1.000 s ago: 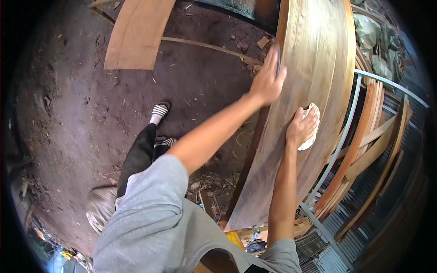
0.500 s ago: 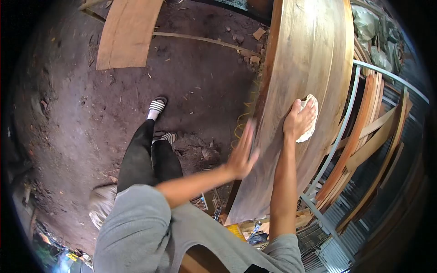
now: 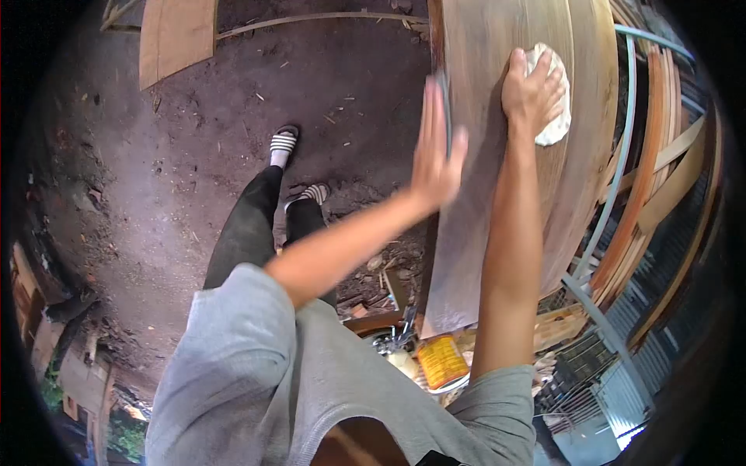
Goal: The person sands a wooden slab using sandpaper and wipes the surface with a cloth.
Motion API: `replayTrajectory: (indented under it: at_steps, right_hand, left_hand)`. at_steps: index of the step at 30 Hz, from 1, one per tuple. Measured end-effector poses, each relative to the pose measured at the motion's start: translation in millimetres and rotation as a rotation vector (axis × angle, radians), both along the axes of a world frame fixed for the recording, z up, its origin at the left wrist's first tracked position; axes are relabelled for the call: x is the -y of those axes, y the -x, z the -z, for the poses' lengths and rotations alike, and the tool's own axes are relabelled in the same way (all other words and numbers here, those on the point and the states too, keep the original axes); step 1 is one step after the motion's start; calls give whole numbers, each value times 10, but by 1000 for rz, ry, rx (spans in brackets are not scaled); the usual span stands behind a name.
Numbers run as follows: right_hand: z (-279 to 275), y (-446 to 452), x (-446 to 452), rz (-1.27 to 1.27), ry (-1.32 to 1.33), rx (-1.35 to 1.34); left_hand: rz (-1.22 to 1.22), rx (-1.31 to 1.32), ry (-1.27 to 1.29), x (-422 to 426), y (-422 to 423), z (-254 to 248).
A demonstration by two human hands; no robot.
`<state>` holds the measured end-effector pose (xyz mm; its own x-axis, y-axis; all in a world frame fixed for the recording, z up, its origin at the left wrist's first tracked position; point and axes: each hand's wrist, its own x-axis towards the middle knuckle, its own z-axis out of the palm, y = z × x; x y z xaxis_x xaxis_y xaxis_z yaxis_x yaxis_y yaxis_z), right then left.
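Note:
A long, dark-grained wooden slab (image 3: 497, 210) runs away from me on the right. On its top, my right hand (image 3: 532, 97) presses a bunched white cloth (image 3: 553, 128), thumb and fingers spread over it. My left hand (image 3: 437, 159) is at the slab's left edge, its fingers stretched forward and the thumb apart. That hand is smeared by motion. A thin dark strip shows beside its fingers; whether this is something held or only shadow, I cannot tell.
A yellow container (image 3: 443, 363) stands below the slab's near end. Along the right runs a pale metal rail (image 3: 610, 202), with long boards (image 3: 649, 171) stacked beyond. A flat wooden panel (image 3: 177, 39) lies at upper left above the dirt ground (image 3: 186, 155).
Both hands have moved forward along the slab, the right one taking the white cloth with it. My view has shifted, and more of the yellow container shows now.

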<state>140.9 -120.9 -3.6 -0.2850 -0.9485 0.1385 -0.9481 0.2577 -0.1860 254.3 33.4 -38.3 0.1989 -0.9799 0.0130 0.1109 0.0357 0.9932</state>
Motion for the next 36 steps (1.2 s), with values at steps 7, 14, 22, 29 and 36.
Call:
replayTrajectory:
  at_steps: [7, 14, 22, 29, 36]
  right_hand:
    - [-62, 307, -696, -318, -21, 18]
    - [-30, 984, -2970, -195, 30, -110]
    - [-28, 951, -3123, -3, -76, -70]
    - [-13, 1126, -3202, -110, -25, -105]
    - [202, 1317, -3433, -167, 232, -127]
  left_hand:
    - [456, 75, -117, -3118, 698, 89]
    - [24, -102, -73, -7, 3, -62]
    - [327, -34, -344, -3354, 889, -339]
    - [253, -71, -362, -3088, 954, -306]
    - [373, -226, -707, -4199, 1231, -603]
